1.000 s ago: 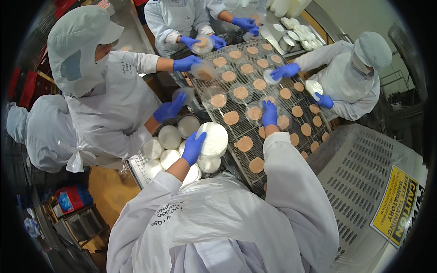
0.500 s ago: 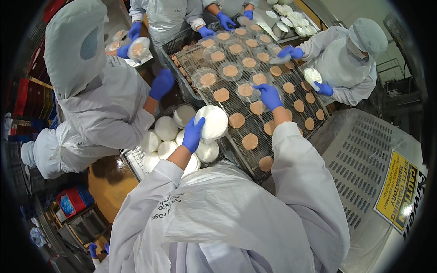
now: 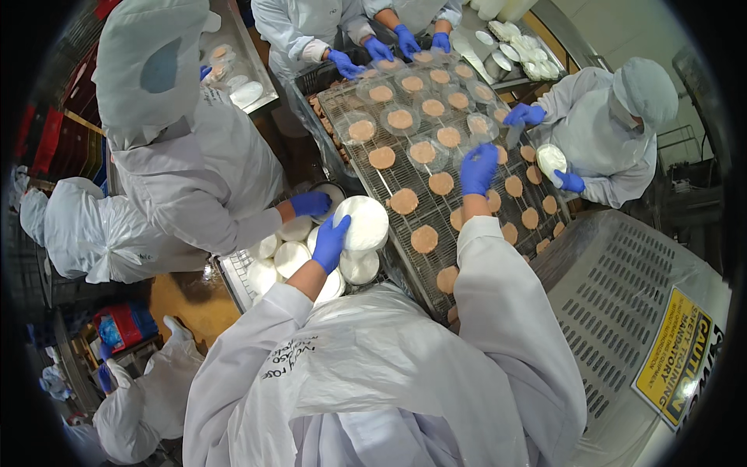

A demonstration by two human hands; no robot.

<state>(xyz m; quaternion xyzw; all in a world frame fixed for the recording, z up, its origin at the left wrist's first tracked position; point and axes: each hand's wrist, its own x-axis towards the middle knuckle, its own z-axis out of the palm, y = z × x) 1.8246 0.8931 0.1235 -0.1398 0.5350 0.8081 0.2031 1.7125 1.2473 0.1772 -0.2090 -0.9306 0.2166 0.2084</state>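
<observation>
My blue-gloved left hand [image 3: 331, 243] grips the near left edge of a thick stack of round white sheets [image 3: 364, 221], held flat beside the conveyor. Over the wire-mesh belt [image 3: 412, 176] my right hand [image 3: 478, 171], also blue-gloved, is raised with its fingers drawn together. What lies between those fingertips, if anything, is hidden. Flat round pinkish patties [image 3: 424, 239] lie in rows on the mesh. Many of the far ones carry clear round film sheets [image 3: 400, 119] wider than themselves; the nearer ones are bare.
More white round stacks [image 3: 292, 258] sit on a wire tray at my left, where a co-worker's gloved hand [image 3: 310, 205] reaches in. Across the belt another person holds a white stack [image 3: 552, 159]. Co-workers' hands [image 3: 379, 49] line the far end. A slotted metal cover [image 3: 615, 280] stands right.
My right hand has drawn back from the patties, its fingers now gathered. The left co-worker's hand has come down to the stacks. My left hand still holds its stack.
</observation>
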